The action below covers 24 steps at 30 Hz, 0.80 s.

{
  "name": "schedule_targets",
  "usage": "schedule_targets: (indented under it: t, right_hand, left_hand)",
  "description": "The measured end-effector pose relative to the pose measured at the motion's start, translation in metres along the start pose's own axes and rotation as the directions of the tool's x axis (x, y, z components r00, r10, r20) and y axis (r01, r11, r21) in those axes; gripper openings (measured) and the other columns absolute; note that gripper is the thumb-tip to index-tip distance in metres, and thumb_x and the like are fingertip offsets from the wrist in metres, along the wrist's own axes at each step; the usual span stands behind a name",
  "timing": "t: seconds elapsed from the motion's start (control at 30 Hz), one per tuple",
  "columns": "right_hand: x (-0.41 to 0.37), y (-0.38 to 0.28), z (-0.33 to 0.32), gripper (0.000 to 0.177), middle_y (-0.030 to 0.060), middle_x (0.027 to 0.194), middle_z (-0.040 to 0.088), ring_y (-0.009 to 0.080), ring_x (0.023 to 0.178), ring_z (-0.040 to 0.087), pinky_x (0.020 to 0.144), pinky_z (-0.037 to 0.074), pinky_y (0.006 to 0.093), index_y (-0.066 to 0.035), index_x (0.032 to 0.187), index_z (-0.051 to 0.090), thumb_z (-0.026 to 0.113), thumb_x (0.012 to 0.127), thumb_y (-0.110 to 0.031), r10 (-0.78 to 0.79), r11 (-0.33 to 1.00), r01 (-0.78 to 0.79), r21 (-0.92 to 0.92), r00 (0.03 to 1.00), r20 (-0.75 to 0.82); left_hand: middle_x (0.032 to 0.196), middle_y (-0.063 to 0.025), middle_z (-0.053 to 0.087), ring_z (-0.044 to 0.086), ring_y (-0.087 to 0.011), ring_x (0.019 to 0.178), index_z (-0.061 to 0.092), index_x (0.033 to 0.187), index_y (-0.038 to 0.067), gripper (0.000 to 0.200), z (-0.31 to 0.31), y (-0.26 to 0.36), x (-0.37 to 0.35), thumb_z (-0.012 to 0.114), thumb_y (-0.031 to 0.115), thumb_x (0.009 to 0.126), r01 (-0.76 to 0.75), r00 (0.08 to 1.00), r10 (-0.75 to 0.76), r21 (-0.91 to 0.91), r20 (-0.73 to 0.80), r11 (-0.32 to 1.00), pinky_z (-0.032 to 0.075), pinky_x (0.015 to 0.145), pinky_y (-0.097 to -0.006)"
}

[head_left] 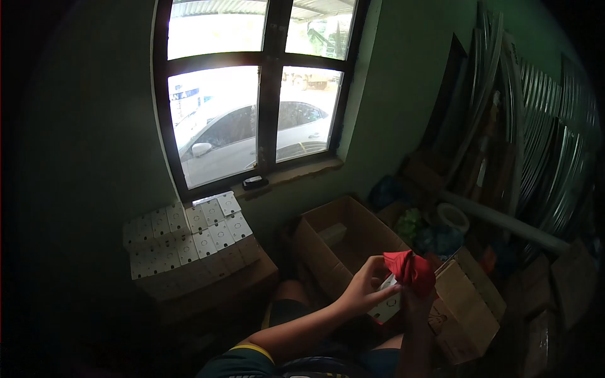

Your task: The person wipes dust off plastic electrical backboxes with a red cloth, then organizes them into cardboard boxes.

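Note:
In front of my lap my left hand (370,285) is closed, thumb and fingers around the upper end of a white box (389,307) with a small ring mark on its face. A crumpled red cloth (408,269) lies against the top of this box. My right hand (418,301) is in shadow just under the cloth and appears closed on it; its fingers are mostly hidden. An open cardboard box (328,246) stands just beyond my left hand, with a pale item inside. Right of my right hand is another cardboard box (469,305) with raised flaps.
Stacked white boxes (189,242) with similar ring marks rest on a brown carton (220,283) at left. A small black object (254,183) sits on the window sill (302,174). A roll of tape (452,217), a long pipe (504,222) and metal strips (539,113) are at right.

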State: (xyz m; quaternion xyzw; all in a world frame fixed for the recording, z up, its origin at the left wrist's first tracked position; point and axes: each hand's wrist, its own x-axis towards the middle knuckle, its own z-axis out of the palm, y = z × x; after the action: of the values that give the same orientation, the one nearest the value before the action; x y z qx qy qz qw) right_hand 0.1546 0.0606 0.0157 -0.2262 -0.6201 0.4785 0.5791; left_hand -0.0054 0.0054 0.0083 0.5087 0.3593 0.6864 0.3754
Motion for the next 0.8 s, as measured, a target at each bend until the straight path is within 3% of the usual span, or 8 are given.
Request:
schedule_targets:
  t: [0.07,0.13,0.23,0.27,0.43,0.57,0.67,0.8]
  right_hand:
    - [-0.002,0.003,-0.008,0.054,0.0097,0.12,0.063,0.0196,0.112,0.061,0.096,0.048,0.0353,0.001,0.131,0.055,0.076,0.089,-0.025,-0.083,0.993,0.075,-0.092,0.992,-0.094]
    - [0.0,0.012,-0.015,0.04,0.0089,0.118,0.063,0.0187,0.108,0.061,0.093,0.048,0.0346,0.001,0.126,0.057,0.067,0.096,-0.024,-0.155,0.982,0.125,-0.14,0.96,-0.232]
    - [-0.002,0.019,-0.006,0.035,0.0093,0.115,0.064,0.0186,0.103,0.061,0.091,0.048,0.0357,0.001,0.124,0.058,0.062,0.099,-0.024,-0.063,0.99,0.115,0.081,0.878,-0.475]
    - [-0.007,0.023,-0.007,0.038,0.011,0.122,0.062,0.0197,0.11,0.06,0.097,0.046,0.0354,0.002,0.13,0.054,0.06,0.101,-0.022,0.022,0.987,0.059,0.152,0.875,-0.483]
    - [-0.024,0.046,-0.001,0.053,0.0156,0.139,0.053,0.0266,0.126,0.054,0.108,0.04,0.0394,0.004,0.143,0.04,0.058,0.099,-0.02,-0.187,0.979,0.142,-0.146,0.914,-0.361]
    - [-0.034,0.032,0.001,0.052,0.0148,0.141,0.052,0.025,0.13,0.051,0.11,0.038,0.0378,0.003,0.144,0.041,0.059,0.099,-0.017,-0.15,0.986,0.125,-0.112,0.955,-0.256]
    - [-0.019,0.008,-0.005,0.044,0.0137,0.128,0.062,0.0247,0.119,0.06,0.099,0.047,0.0392,0.002,0.132,0.055,0.065,0.095,-0.02,-0.026,1.0,0.024,-0.013,0.986,-0.164]
    - [-0.01,-0.017,-0.002,0.05,0.0095,0.127,0.061,0.02,0.114,0.061,0.099,0.048,0.0345,0.0,0.135,0.052,0.069,0.091,-0.016,0.202,0.978,-0.202,0.05,0.979,0.011]
  left_hand:
    - [0.122,-0.0126,0.062,0.059,-0.0165,0.117,0.054,0.13,0.0,0.048,-0.004,-0.031,-0.007,0.076,0.019,0.092,0.106,0.994,-0.108,-0.221,0.004,0.969,0.051,0.099,-0.0347]
    - [0.123,-0.012,0.062,0.059,-0.0162,0.117,0.053,0.132,-0.001,0.049,-0.004,-0.029,-0.018,0.075,0.019,0.093,0.034,0.999,-0.027,-0.164,0.044,0.986,0.05,0.1,-0.0327]
    - [0.12,-0.0104,0.065,0.06,-0.0154,0.115,0.053,0.136,-0.002,0.047,0.017,-0.022,-0.029,0.071,0.015,0.096,0.008,0.999,-0.017,-0.266,-0.032,0.964,0.05,0.098,-0.0298]
    - [0.119,-0.0103,0.065,0.061,-0.0154,0.114,0.053,0.136,-0.003,0.047,0.022,-0.021,-0.03,0.07,0.014,0.096,0.026,0.995,-0.055,-0.333,-0.079,0.943,0.05,0.098,-0.0299]
    - [0.111,-0.0092,0.069,0.064,-0.0115,0.1,0.056,0.135,-0.004,0.038,0.025,-0.021,-0.009,0.06,0.017,0.103,-0.041,0.952,-0.132,-0.545,-0.275,0.837,0.053,0.087,-0.027]
    - [0.105,-0.0077,0.069,0.066,-0.0118,0.096,0.068,0.118,-0.003,0.033,0.013,-0.019,0.001,0.06,0.026,0.104,0.059,0.989,-0.079,-0.163,-0.122,0.985,0.054,0.079,-0.0257]
    - [0.097,-0.0059,0.068,0.066,-0.0128,0.096,0.071,0.113,-0.001,0.029,0.01,-0.005,0.006,0.065,0.024,0.1,-0.009,1.0,0.009,0.004,-0.024,1.0,0.054,0.08,-0.0267]
    - [0.095,-0.006,0.066,0.065,-0.0147,0.09,0.07,0.106,-0.001,0.025,0.002,0.009,0.011,0.069,0.022,0.097,-0.078,0.996,0.056,0.348,0.071,0.934,0.052,0.079,-0.0288]
